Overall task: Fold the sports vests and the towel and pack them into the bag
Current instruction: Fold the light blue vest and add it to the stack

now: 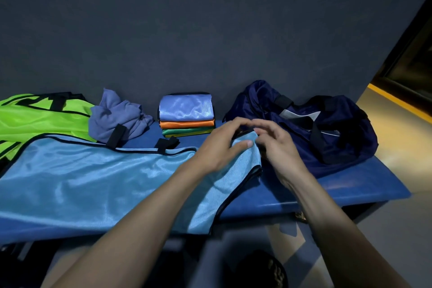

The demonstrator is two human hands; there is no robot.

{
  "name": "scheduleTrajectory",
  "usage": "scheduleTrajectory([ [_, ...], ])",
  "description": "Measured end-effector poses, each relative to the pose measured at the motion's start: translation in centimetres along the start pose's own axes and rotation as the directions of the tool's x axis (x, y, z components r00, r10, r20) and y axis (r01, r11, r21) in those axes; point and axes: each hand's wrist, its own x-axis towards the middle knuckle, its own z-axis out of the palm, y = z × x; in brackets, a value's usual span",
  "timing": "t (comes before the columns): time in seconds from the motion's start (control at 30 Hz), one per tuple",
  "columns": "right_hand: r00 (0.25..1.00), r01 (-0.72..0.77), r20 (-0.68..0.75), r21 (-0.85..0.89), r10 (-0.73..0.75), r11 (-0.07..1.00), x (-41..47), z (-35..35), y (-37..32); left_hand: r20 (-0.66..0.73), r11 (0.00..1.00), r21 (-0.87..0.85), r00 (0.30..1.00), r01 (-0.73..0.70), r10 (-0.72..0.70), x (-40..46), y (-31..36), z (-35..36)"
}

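- While a light blue vest (98, 175) lies spread flat across the left and centre of the frame on a blue bench (327, 194), both hands meet at its right-hand end, just right of centre.
- At that end the left hand (222, 145) curls its fingers over the vest's shoulder strap, with the thumb pressed on top of the fabric, so it grips the cloth.
- Just beside it, the right hand (275, 145) has its fingers bent toward the same strap end and appears to pinch it; the fingertips of the two hands nearly touch.
- Black trim runs along the vest's edges, and its near edge hangs over the front of the bench in the lower part of the frame.
- Behind the hands, at centre, sits a stack of folded vests (187, 116): light blue on top, then orange, green and yellow below.
- Left of the stack, a crumpled purple-blue towel (119, 117) rests against the dark wall (187, 18).
- In the far left of the frame, a neon green vest (39, 117) lies unfolded, partly under the light blue one.
- To the right of the hands, a dark navy bag (327, 128) sits on the bench with its top open and a white label showing inside.
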Motion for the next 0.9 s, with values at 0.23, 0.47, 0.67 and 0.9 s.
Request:
scheduleTrajectory([
  [0.23,0.982,-0.18,0.035,-0.129,0.186,0.975,-0.2,-0.1,0.7,-0.057,0.999,0.032,0.998,-0.014,0.016,0.4,-0.9,0.3],
  [0.47,0.962,-0.22,0.124,-0.18,0.244,0.959,0.0,0.3,0.1,-0.037,0.991,0.131,0.999,0.015,-0.01,-1.3,-1.6,-1.1],
  [0.67,0.991,-0.132,-0.073,-0.283,0.116,0.95,0.3,1.4,1.0,0.019,0.95,0.306,0.998,0.059,-0.068,-6.6,-1.7,-4.6],
  [0.9,0.977,0.043,-0.151,-0.549,-0.15,0.835,-0.5,1.9,1.5,-0.024,0.71,0.639,0.93,0.296,-0.367,-14.5,-9.6,-7.1],
])
